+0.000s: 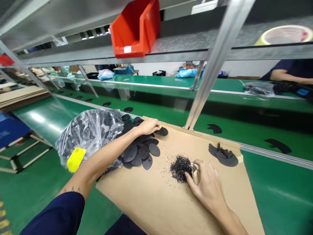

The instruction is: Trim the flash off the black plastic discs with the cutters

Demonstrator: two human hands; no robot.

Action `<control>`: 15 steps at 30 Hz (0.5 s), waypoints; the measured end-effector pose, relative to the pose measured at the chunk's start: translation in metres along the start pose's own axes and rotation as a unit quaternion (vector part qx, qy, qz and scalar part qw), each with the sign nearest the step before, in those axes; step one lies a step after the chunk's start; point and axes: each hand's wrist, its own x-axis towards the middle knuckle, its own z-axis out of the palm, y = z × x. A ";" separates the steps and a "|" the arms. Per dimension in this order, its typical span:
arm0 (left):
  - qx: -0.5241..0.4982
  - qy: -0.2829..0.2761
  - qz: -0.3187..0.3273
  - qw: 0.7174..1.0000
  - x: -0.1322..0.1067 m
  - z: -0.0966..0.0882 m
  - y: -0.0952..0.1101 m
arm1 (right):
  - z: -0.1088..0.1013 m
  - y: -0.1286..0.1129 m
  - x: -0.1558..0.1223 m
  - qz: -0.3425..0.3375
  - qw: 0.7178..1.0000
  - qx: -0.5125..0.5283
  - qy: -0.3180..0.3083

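My left hand reaches across to the back edge of the cardboard sheet, its fingers closed on a black oval disc. Beside and below that wrist lies a heap of similar black discs, some with small holes. At the right side of a pile of tiny black pieces, my right hand has its fingers curled in. A shiny metallic bit shows at its fingertips, along with a cream-coloured covering or object; what it grips is unclear. Several dark curved flat pieces are stacked right of it.
A clear plastic bag with a yellow label stands left of the discs. Behind runs a green conveyor carrying spaced black parts. A metal post rises behind the cardboard. Overhead, a shelf holds a red bin and a tape roll.
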 end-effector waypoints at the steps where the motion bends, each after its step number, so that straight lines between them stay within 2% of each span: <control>1: 0.013 0.007 -0.016 1.000 0.014 -0.002 -0.013 | 0.001 0.001 -0.002 -0.002 1.000 0.000 -0.006; 5: 0.055 0.026 -0.067 0.996 0.069 -0.003 -0.053 | 0.000 0.005 -0.010 0.008 1.000 0.019 0.008; 8: 0.069 0.011 -0.091 0.993 0.099 0.009 -0.075 | -0.001 0.007 -0.015 0.030 0.999 0.034 0.014; 12: 0.065 -0.039 -0.096 0.993 0.117 0.031 -0.094 | -0.003 0.008 -0.021 0.051 0.998 0.040 0.006; 15: 0.057 -0.052 -0.082 0.994 0.121 0.037 -0.102 | -0.003 0.008 -0.022 0.047 0.998 0.040 0.001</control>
